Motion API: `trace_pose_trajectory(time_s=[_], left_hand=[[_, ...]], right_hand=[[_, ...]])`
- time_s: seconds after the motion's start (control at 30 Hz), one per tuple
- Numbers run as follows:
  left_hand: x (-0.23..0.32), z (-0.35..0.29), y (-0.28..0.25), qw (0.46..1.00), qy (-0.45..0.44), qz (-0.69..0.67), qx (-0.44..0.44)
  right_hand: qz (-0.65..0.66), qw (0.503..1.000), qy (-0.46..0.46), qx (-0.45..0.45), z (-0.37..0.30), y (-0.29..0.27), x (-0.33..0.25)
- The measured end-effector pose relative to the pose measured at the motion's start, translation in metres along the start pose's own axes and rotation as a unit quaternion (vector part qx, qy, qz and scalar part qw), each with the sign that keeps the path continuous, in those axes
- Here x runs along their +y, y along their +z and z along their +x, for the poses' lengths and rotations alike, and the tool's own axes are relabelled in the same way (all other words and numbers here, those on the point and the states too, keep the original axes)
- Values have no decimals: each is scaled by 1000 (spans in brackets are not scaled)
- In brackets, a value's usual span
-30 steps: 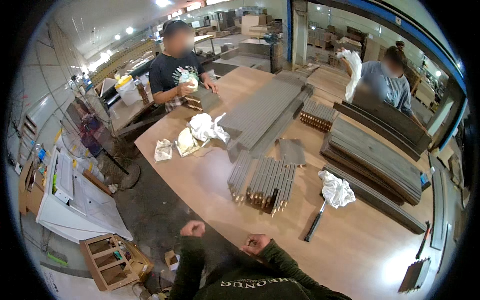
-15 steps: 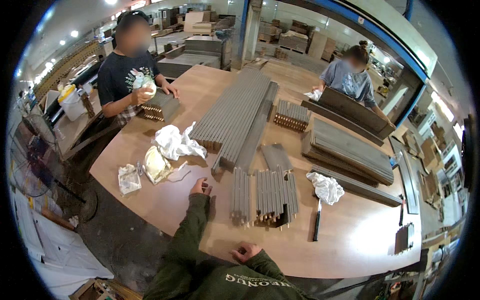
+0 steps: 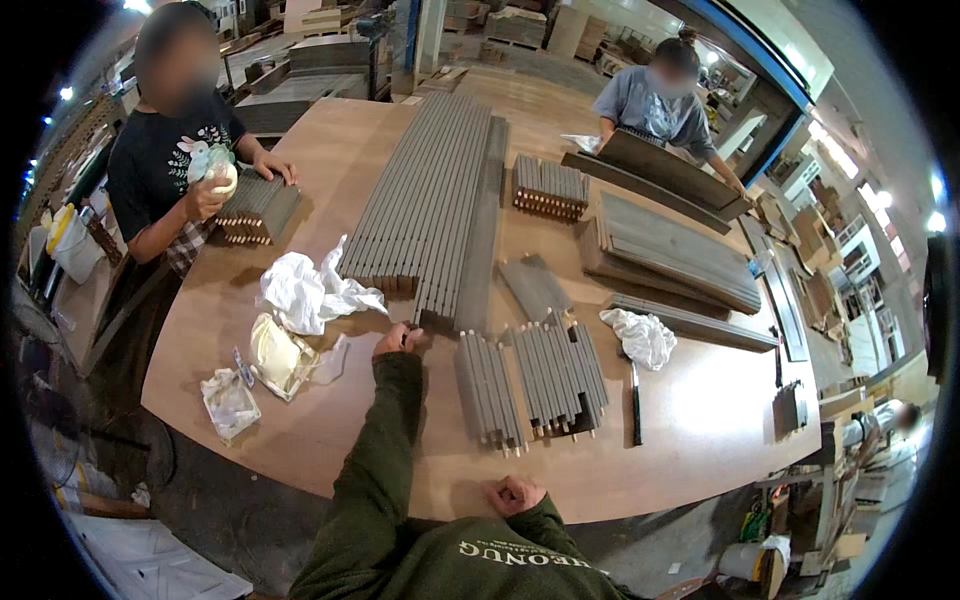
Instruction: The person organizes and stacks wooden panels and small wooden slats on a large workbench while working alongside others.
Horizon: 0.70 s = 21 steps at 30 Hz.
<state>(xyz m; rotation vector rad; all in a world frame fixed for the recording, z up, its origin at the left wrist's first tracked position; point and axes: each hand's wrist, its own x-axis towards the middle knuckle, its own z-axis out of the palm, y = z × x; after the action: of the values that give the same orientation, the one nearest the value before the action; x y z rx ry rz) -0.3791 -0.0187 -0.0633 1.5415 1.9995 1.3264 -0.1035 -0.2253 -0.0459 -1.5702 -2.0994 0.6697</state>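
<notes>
My left hand (image 3: 401,341) is at the near end of the long strips (image 3: 430,190) on the table (image 3: 330,460), with the cloth (image 3: 318,290) to its left and the short strips (image 3: 535,385) to its right. Right of those lies the tool (image 3: 636,405), the rag (image 3: 642,340) at its far end and the stacked boards (image 3: 680,250) behind.

White bucket (image 3: 76,250) on a bench (image 3: 80,318), far left.

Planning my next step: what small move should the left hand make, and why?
Perhaps grip the near end of the long strips with the left hand: it is right there, contact unclear, while the right hand is at the near side of the table.
</notes>
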Motion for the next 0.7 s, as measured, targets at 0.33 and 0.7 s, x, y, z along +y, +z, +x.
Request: trace_pose_trajectory(time_s=[0.33,0.7], left_hand=[[-36,41,32,997,67,23,38],[-38,59,47,997,-51,61,14]], right_hand=[[7,1000,13,-11,0,-2,1],[83,996,7,26,-5,-2,8]])
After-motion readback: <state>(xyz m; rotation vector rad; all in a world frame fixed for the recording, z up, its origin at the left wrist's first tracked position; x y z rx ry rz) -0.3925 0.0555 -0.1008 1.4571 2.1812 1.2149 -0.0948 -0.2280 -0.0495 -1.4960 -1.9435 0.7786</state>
